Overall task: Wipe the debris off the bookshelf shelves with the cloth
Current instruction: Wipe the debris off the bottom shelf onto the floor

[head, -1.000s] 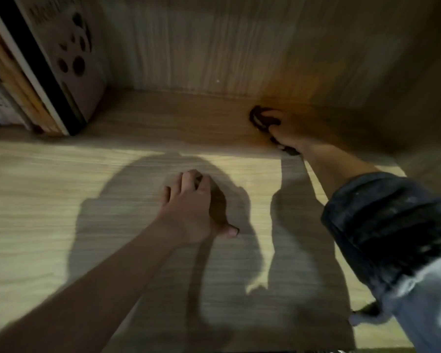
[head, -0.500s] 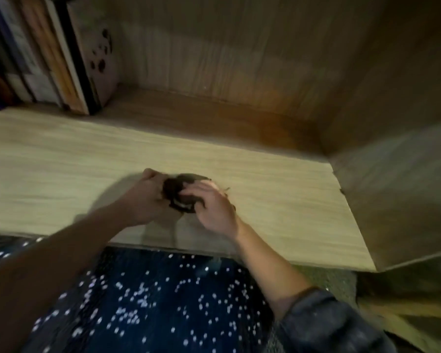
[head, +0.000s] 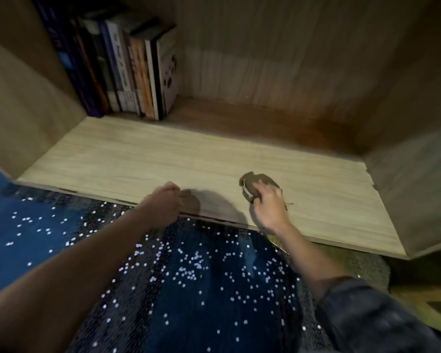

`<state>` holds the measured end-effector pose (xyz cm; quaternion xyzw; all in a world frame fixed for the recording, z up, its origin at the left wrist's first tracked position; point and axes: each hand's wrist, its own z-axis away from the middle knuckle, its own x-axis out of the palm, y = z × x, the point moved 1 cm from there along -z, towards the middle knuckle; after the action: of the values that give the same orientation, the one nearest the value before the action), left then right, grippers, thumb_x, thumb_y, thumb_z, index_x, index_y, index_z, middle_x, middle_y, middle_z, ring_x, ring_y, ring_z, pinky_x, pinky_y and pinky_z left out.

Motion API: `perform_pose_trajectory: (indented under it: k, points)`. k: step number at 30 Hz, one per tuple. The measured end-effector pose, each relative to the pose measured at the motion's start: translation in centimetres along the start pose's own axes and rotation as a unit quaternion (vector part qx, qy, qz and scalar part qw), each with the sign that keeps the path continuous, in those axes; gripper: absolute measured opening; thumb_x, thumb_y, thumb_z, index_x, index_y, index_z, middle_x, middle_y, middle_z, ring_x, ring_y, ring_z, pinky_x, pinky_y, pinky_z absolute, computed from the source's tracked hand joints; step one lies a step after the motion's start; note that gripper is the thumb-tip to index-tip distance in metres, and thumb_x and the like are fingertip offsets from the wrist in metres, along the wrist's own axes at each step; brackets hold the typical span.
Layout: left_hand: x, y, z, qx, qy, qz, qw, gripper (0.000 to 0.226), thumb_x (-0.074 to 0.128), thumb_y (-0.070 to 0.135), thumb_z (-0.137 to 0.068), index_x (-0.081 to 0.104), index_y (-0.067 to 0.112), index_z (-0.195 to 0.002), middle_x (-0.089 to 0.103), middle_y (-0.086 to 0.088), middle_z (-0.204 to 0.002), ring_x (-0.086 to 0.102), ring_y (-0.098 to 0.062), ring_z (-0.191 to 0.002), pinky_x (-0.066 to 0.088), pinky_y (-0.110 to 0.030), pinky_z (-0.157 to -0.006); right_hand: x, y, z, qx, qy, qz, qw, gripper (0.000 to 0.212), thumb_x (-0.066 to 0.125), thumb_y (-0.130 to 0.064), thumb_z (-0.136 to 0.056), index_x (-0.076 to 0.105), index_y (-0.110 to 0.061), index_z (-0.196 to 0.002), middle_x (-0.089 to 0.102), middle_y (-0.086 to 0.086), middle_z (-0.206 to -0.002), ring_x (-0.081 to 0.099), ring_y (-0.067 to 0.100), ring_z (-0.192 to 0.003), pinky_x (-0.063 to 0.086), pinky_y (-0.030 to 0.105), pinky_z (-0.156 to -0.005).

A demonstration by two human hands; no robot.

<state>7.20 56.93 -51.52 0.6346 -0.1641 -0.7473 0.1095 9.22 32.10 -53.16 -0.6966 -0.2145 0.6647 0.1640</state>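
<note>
A small dark brown cloth [head: 252, 184] lies bunched on the light wooden shelf board [head: 143, 159], right of centre near the front. My right hand [head: 267, 205] rests on top of it with fingers curved over it, pressing it to the board. My left hand [head: 163, 202] is curled into a fist at the shelf's front edge, about a hand's width left of the cloth. Whether it holds anything is hidden. A tiny bit of debris [head: 289, 203] lies just right of my right hand.
A row of upright books [head: 127, 72] stands at the back left of the shelf. Wooden side walls [head: 413, 174] close the compartment left and right. Below the front edge lies dark blue fabric with white specks [head: 189, 289].
Both hands came from deep in the shelf to its front edge. They met at the cloth, then parted: my left hand went left, my right hand carried the cloth right. The view pulled back.
</note>
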Motion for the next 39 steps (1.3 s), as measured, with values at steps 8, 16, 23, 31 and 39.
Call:
perform_pose_trajectory:
  k: [8, 16, 23, 31, 39]
  points:
    - [0.0, -4.4, 0.2, 0.043, -0.045, -0.044, 0.997, 0.056, 0.05, 0.008, -0.084, 0.043, 0.019, -0.139, 0.04, -0.002, -0.139, 0.04, -0.024, -0.126, 0.037, -0.043, -0.106, 1.6, -8.2, 5.0, -0.092, -0.126, -0.106, 0.982, 0.04, 0.036, 0.001, -0.094, 0.054, -0.013, -0.127, 0.049, 0.002, -0.136, 0.043, 0.015, -0.126, 0.031, 0.027, -0.11]
    - [-3.0, -10.2, -1.4, 0.029, -0.054, -0.072, 0.996, 0.044, 0.049, 0.012, -0.089, 0.047, 0.011, -0.133, 0.041, -0.004, -0.137, 0.041, -0.022, -0.125, 0.04, -0.034, -0.102, 4.0, -8.7, 1.1, 0.014, -0.012, 0.101, 0.995, 0.054, 0.044, -0.003, -0.089, 0.035, -0.013, -0.141, 0.036, 0.008, -0.147, 0.031, 0.024, -0.135, 0.023, 0.04, -0.114]
    - [-5.3, -13.3, -3.8, 0.022, -0.035, -0.018, 0.999, 0.052, 0.059, 0.02, -0.087, 0.046, 0.009, -0.136, 0.04, -0.011, -0.142, 0.038, -0.028, -0.129, 0.034, -0.037, -0.107, 8.6, -20.0, 1.9, -0.1, -0.183, -0.114, 0.971, 0.043, 0.035, 0.004, -0.092, 0.053, -0.011, -0.128, 0.052, 0.007, -0.133, 0.051, 0.009, -0.108, 0.034, 0.011, -0.089]
    - [-11.3, -16.4, -7.4, -0.022, -0.116, 0.042, 0.992, 0.107, 0.067, 0.071, -0.062, 0.037, 0.0, -0.138, 0.025, -0.017, -0.147, 0.03, -0.038, -0.132, 0.031, -0.043, -0.109, 10.2, -18.4, -1.1, -0.109, -0.092, 0.039, 0.989, 0.051, 0.037, -0.013, -0.094, 0.03, -0.026, -0.143, 0.024, -0.009, -0.151, 0.015, 0.011, -0.14, 0.001, 0.031, -0.117]
    - [-7.5, -19.1, -9.8, -0.001, -0.166, -0.09, 0.982, 0.135, 0.067, 0.076, -0.05, -0.006, 0.019, -0.149, -0.01, -0.005, -0.154, -0.006, -0.031, -0.143, 0.011, -0.05, -0.115, 9.2, -13.0, -17.4, -0.016, -0.027, 0.101, 0.994, 0.048, 0.042, -0.011, -0.092, 0.037, -0.009, -0.14, 0.035, 0.012, -0.146, 0.029, 0.029, -0.135, 0.02, 0.03, -0.111]
